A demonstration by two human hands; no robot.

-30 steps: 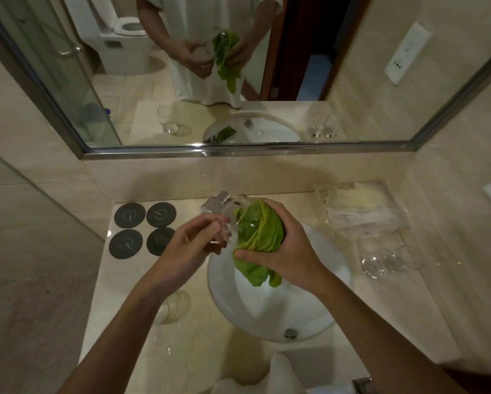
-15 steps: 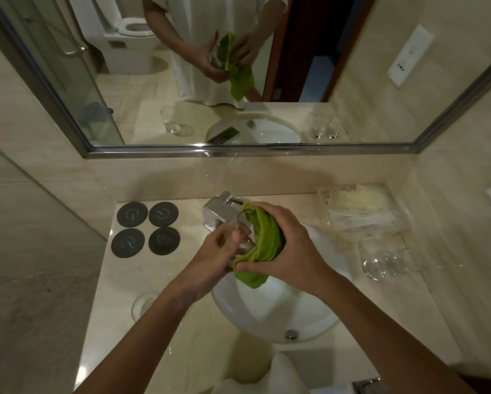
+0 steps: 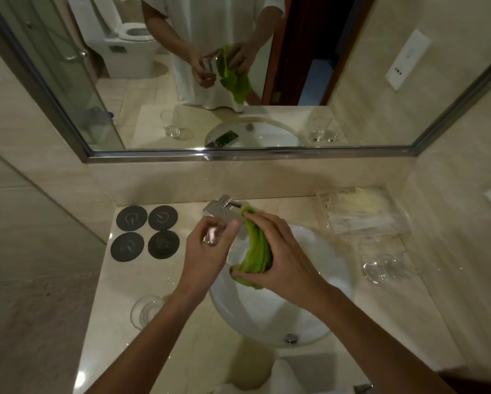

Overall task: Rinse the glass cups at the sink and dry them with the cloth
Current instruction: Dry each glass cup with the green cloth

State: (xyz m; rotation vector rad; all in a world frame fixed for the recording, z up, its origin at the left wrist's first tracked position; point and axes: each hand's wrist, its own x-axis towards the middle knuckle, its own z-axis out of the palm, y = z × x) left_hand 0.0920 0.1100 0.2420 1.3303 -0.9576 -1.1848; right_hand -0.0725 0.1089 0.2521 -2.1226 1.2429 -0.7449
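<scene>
Over the white sink (image 3: 270,317) my left hand (image 3: 207,254) grips a clear glass cup (image 3: 234,245), which shows only faintly between both hands. My right hand (image 3: 281,257) holds the green cloth (image 3: 257,251) bunched against the cup's side. One glass cup (image 3: 146,309) stands on the counter left of the sink. Two more glass cups (image 3: 380,270) (image 3: 409,261) stand on the counter at the right.
A chrome tap (image 3: 220,210) sits just behind my hands. Several dark round coasters (image 3: 144,233) lie at the back left. A clear tray of packets (image 3: 361,214) stands at the back right. The mirror (image 3: 238,81) spans the wall above.
My left hand has shifted its hold on the cup and turned it. The cloth in my right hand now hangs longer and narrower along the cup's side.
</scene>
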